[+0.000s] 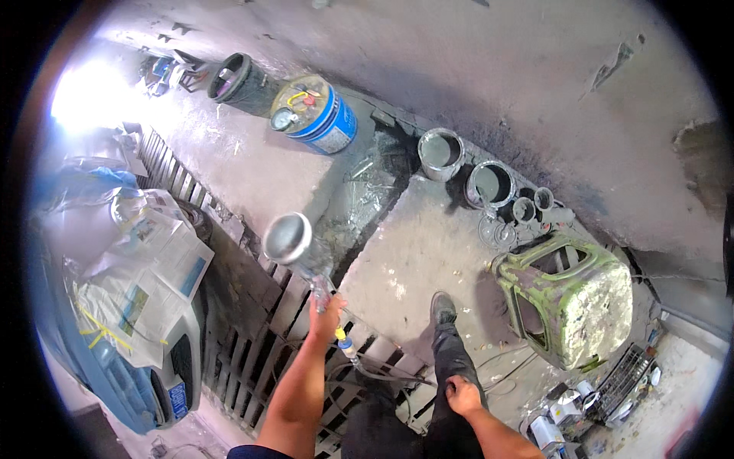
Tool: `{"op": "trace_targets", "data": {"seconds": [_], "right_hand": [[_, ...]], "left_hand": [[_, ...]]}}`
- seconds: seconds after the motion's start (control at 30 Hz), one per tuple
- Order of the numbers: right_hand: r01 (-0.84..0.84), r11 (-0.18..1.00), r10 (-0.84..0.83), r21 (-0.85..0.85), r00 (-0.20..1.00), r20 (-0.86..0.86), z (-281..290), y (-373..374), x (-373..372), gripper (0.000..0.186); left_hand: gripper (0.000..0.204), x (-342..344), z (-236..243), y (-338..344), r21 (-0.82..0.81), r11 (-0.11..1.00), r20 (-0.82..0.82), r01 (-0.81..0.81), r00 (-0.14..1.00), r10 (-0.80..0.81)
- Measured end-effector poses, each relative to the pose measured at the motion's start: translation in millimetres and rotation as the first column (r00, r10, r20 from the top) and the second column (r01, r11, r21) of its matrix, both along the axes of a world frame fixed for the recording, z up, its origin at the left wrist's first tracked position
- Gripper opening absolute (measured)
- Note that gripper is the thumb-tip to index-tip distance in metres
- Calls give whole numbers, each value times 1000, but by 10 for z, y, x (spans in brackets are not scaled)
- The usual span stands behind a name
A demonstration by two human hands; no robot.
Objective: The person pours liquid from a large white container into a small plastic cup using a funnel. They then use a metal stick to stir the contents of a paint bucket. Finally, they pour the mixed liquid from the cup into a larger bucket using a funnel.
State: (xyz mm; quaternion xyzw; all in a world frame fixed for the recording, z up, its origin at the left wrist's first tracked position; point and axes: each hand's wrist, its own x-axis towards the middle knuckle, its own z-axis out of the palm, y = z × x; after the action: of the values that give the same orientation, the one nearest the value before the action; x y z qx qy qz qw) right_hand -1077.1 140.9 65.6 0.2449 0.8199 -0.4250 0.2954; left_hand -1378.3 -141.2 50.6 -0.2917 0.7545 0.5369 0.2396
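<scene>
My left hand [327, 315] is closed around the handle of a spray gun [319, 287], held out over the floor grating. A wide, pale round cup [286, 239] sits at the gun's upper end, somewhat blurred, its inside grey. Below the fist, a yellow and blue hose fitting [346, 344] joins the gun to a grey air hose [382, 375]. My right hand [463, 396] hangs curled in front of my dark trouser leg, and no object shows in it.
On the left stands a blue car [115, 367], partly masked with newspaper [153, 260]. Toward the wall are a blue-and-white bucket [336, 126], a dark bin [237, 80] and several stained pots [441, 153]. A green-stained stool [566, 302] stands right; hoses cross the slatted grating [252, 348].
</scene>
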Motion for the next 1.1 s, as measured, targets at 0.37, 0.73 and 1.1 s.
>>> {"op": "trace_targets", "data": {"seconds": [0.37,0.73,1.1], "right_hand": [[75,989,-58,128,989,-133,912,-466,842,22],[603,788,-579,125,795,-182,1959,-1522,2556,25],[759,607,-794,235,590,147,1743,-2021,4205,29]], "left_hand": [[64,1564,1165,-421,105,954,-653,280,743,-146],[21,2125,2120,-1803,-254,869,-526,425,693,-493],[45,2280,1390,-2916,-692,685,-258,228,808,-529]]}}
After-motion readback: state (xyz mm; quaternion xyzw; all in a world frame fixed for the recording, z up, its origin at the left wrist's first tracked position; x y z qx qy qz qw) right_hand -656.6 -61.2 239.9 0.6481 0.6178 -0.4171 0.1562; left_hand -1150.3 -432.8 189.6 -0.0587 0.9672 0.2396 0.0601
